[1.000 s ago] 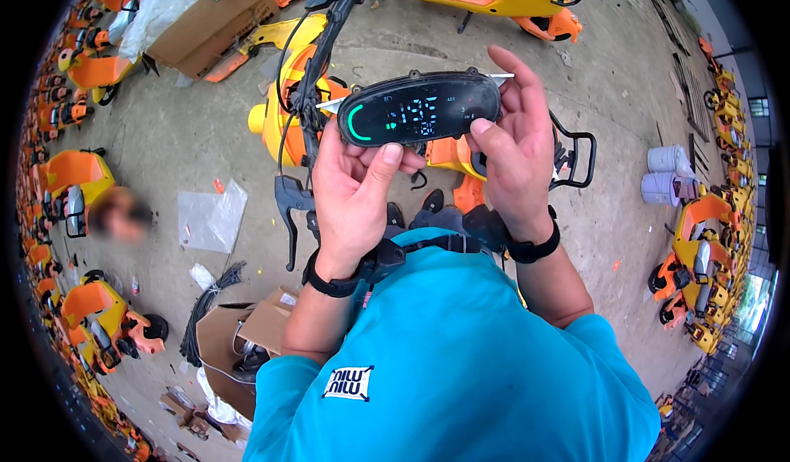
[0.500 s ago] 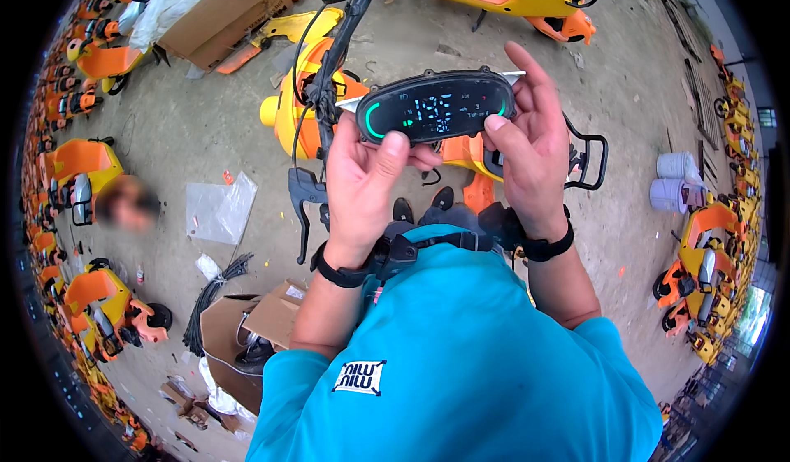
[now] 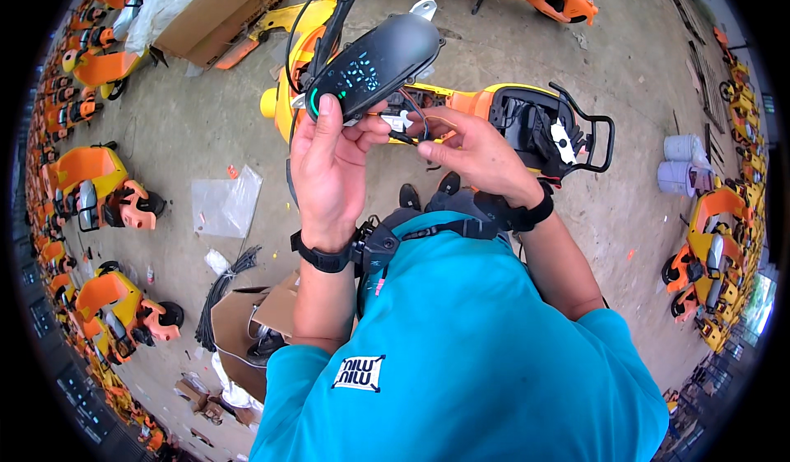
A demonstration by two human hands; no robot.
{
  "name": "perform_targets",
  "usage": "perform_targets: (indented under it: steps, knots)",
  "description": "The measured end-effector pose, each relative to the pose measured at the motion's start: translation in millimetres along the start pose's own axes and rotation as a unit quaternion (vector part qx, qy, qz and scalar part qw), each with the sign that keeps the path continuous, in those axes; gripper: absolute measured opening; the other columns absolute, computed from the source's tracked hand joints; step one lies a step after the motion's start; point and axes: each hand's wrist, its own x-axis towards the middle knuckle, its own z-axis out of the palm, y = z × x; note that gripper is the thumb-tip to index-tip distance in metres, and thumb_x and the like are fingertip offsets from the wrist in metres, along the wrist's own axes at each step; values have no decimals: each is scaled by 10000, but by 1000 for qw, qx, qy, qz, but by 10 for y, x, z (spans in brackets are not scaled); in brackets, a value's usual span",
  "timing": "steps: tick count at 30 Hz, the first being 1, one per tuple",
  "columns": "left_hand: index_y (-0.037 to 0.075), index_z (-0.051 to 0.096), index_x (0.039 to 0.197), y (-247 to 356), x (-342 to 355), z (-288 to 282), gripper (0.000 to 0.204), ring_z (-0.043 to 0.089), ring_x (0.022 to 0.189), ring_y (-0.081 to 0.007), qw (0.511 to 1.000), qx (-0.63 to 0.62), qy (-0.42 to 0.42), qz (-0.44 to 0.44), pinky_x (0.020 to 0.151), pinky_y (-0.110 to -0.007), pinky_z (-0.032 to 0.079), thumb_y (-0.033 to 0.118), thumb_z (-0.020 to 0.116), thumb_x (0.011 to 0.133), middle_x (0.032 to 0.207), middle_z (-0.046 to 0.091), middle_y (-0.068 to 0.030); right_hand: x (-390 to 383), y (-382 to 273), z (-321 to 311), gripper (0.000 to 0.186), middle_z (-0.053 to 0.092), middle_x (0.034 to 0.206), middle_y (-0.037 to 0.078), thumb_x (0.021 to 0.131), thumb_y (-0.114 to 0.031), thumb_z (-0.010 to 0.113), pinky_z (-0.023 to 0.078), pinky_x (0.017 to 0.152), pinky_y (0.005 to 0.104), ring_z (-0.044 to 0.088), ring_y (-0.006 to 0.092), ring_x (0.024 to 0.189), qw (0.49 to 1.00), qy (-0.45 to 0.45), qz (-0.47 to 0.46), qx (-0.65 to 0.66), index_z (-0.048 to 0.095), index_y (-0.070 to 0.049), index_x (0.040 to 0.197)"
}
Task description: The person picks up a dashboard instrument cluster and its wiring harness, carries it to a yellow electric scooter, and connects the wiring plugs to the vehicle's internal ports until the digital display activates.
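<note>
An oval black dashboard display (image 3: 374,59) with lit blue and green segments is tilted up at a slant in front of me. My left hand (image 3: 333,153) grips its lower left end, thumb on the face. My right hand (image 3: 477,153) is lower, under the display's right side, with its fingers closed on a thin wire lead (image 3: 420,115) that hangs from the unit. Behind both hands stands a yellow and orange scooter (image 3: 467,100) with black handlebars (image 3: 333,22) and an open black rear compartment (image 3: 527,125).
Rows of scooters (image 3: 704,256) line both sides. Cardboard boxes (image 3: 202,26) lie at the upper left and an open box (image 3: 239,343) at the lower left. A plastic sheet (image 3: 222,203), a cable bundle (image 3: 210,306) and stacked buckets (image 3: 676,178) are on the concrete.
The display has turned from horizontal to a slant, its right end raised. My right hand has let go of the display's end and moved down to the wires beneath it.
</note>
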Motion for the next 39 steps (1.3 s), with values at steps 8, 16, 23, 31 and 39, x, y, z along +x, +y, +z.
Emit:
perform_targets:
  steps: [8,16,23,31,39]
  knots:
    - [29,588,1172,-7,-4,27,311,686,781,-184,999,17,35,3,724,-298,550,282,515,1005,1015,696,-159,-11,-174,119,468,580,1040,77,834,-137,740,504,730,258,586,156,894,973,190,-110,-70,566,-33,1255]
    - [22,586,1169,-25,-16,15,312,684,785,-183,999,29,26,9,731,-300,550,278,502,1012,1011,694,-154,-132,-139,98,376,606,977,44,893,-141,684,485,710,239,572,113,851,975,210,-65,27,583,-26,1236]
    - [39,597,1153,-25,-52,57,304,672,795,-161,999,42,14,-2,746,-299,540,287,487,1017,1012,695,-119,-164,-130,66,230,684,1000,94,969,-83,554,521,766,255,634,120,883,981,70,-28,178,630,23,1158]
    - [39,579,1163,-37,-64,89,298,666,791,-161,999,48,16,-5,738,-297,535,283,488,1017,1009,687,-117,-162,-146,72,194,693,956,95,974,-98,554,526,745,261,661,138,850,987,44,-11,151,633,23,1103]
    - [48,575,1141,-62,-73,64,261,656,799,-170,998,58,16,4,725,-304,518,262,496,1014,1006,681,-116,-145,-15,10,142,662,837,57,986,-155,552,499,650,238,599,88,710,980,153,-11,129,570,-15,968]
